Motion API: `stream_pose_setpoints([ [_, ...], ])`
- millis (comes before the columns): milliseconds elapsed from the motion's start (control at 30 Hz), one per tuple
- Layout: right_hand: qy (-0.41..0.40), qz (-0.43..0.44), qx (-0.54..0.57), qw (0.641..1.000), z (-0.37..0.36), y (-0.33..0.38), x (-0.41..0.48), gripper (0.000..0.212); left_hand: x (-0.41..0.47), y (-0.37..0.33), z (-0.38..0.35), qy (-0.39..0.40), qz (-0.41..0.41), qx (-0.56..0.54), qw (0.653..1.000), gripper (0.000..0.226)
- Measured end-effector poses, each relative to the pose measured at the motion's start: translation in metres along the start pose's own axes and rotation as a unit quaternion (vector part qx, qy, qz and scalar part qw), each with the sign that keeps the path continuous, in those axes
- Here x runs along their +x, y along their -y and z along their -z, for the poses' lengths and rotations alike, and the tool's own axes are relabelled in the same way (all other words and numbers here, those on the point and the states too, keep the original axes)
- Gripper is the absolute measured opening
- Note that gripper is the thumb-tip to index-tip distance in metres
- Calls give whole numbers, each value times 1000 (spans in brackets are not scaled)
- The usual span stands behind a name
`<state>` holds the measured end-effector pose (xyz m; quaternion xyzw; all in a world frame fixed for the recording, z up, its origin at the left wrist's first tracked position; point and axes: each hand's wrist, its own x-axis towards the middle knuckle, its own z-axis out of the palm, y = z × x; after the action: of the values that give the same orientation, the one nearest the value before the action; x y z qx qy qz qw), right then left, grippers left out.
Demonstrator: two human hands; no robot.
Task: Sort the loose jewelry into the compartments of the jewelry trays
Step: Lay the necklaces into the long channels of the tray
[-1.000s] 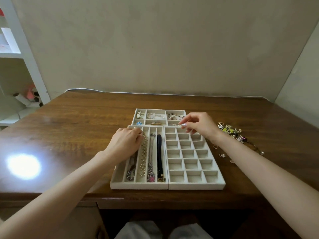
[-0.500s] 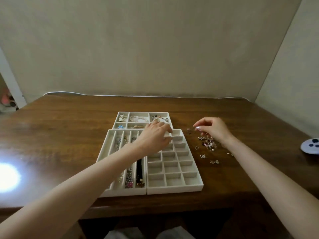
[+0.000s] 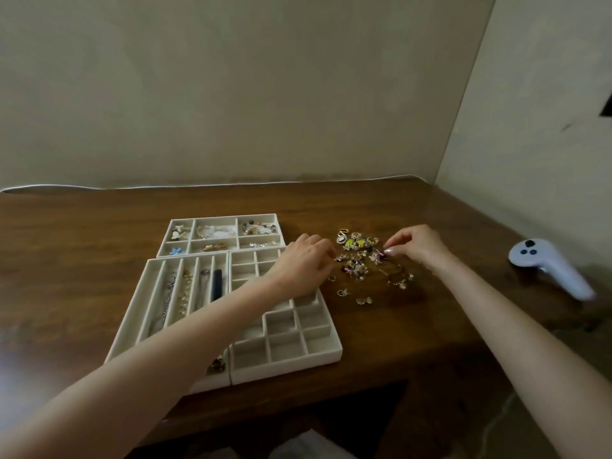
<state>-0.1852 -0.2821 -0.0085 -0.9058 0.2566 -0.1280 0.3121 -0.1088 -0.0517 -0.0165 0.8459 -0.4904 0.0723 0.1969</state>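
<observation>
ok, both hands swung over to the loose jewelry heap [image 3: 359, 260], between grid tray [image 3: 288, 364] and the table's [image 3: 397, 342] right edge: next pick starting. right hand [image 3: 419, 246] pinched at the heap, left hand [image 3: 303, 265] curled beside it; i can't tell if either holds anything, too small.
</observation>
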Motion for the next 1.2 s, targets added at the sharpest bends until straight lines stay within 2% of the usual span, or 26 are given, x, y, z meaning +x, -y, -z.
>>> stream_pose_setpoints([
  [200,-16,-19,-144,989,-6,-6,-6,19,9,-8,-12,-4,-22,-9,1000,27],
  [367,-38,-3,-179,983,-14,0,-4,10,14,-5,-17,-6,-23,-16,1000,25],
  [500,2,2,-201,979,-14,0,0,11,18,-6,-19,-8,-19,-24,999,25],
  [567,27,4,-159,987,-14,-3,2,11,22,-8,-20,-7,-8,-45,999,25],
  [667,35,-12,7,999,-12,-4,7,11,30,-11,-20,-20,20,-114,993,21],
  [767,14,-9,166,986,-6,4,9,14,33,-11,-20,-38,66,-196,978,22],
  [900,-1,31,289,957,3,19,10,14,32,-7,-23,-44,97,-250,962,25],
  [1200,-14,111,317,942,12,56,13,12,38,-1,-16,-84,101,-299,945,34],
])
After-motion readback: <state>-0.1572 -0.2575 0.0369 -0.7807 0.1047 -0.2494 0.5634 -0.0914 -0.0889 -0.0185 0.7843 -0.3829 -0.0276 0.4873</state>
